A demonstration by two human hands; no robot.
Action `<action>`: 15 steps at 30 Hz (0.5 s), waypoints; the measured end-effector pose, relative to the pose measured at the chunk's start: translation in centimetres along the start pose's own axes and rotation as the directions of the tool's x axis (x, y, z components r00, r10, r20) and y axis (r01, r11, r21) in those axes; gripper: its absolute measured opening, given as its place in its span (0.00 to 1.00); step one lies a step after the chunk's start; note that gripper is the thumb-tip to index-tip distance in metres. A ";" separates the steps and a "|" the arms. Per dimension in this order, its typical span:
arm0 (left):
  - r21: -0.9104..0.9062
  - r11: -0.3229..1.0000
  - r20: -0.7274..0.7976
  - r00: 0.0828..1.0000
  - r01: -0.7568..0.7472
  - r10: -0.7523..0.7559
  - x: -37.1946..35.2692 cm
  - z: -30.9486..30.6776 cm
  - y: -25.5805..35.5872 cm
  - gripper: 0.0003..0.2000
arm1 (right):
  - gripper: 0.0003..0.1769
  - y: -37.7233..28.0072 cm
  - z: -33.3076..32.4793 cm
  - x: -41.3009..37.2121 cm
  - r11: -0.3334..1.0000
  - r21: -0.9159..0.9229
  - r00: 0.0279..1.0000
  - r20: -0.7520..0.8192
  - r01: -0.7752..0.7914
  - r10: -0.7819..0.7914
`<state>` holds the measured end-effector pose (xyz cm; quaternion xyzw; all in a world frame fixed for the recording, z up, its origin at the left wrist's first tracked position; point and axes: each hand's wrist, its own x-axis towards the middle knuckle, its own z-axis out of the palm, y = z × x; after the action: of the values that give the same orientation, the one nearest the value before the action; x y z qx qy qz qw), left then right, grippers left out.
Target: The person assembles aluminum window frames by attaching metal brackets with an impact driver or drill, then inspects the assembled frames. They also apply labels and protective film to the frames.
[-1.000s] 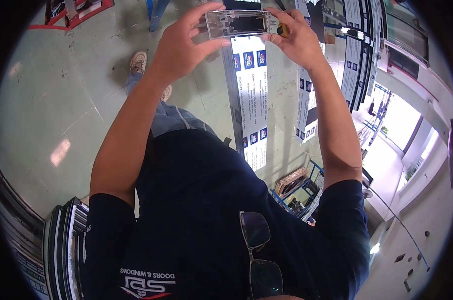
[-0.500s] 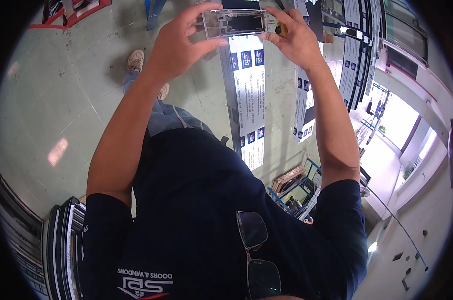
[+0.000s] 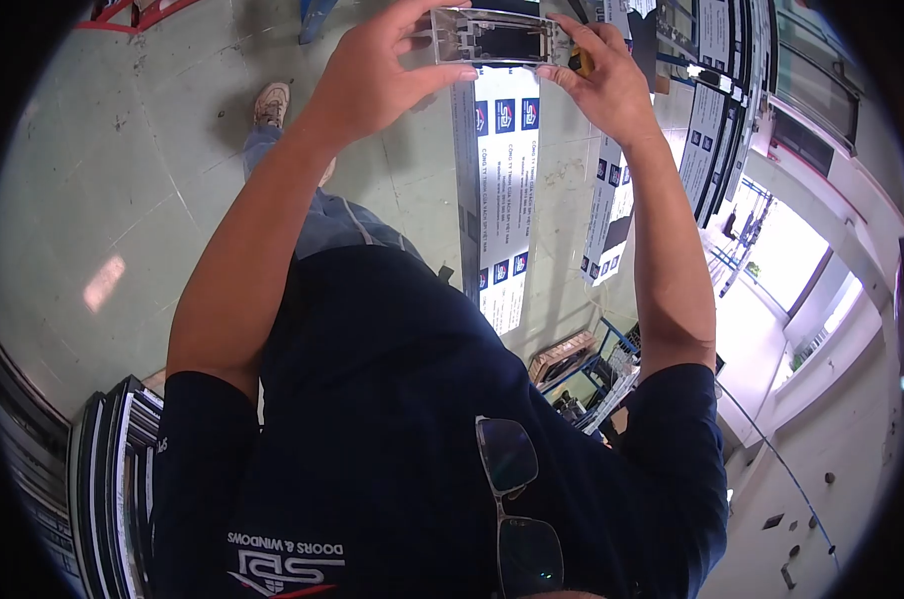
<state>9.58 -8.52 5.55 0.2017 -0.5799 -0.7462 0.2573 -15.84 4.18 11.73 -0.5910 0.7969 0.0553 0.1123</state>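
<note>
1. Left hand (image 3: 372,80) closed round the left end of the aluminium profile piece (image 3: 497,38), held up at the far edge.
2. Right hand (image 3: 612,85) gripped its right end, a small yellow item (image 3: 579,64) against the fingers.

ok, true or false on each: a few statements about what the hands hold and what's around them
1. The left hand and right hand both grip the silvery rectangular metal frame piece. True.
2. The right hand holds nothing else. False: a small yellow object sits in its fingers.
3. The dark-lensed glasses lie on the floor. False: they hang on the navy shirt.
4. A long profile wrapped in white film with blue logos runs beneath the hands. True.
</note>
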 end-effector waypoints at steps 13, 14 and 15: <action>-0.170 0.896 -0.031 0.911 -0.411 0.412 0.6 0.2 -3.3 0.35 | 0.37 0.0 0.0 0.2 0.995 0.084 0.999 -0.012 0.050 -0.049; -0.132 0.986 -0.007 0.995 -0.098 0.098 0.1 0.1 -2.4 0.35 | 0.37 0.4 0.2 0.2 0.996 0.077 0.999 -0.007 0.035 -0.035; -0.132 0.986 -0.013 0.995 -0.097 0.097 0.1 0.1 -2.4 0.35 | 0.37 0.6 0.2 0.2 0.996 0.078 0.999 -0.003 0.040 -0.040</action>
<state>9.09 -7.98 3.22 0.1582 -0.5373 -0.7690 0.3081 -16.42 4.17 11.41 -0.6020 0.7866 0.0216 0.1355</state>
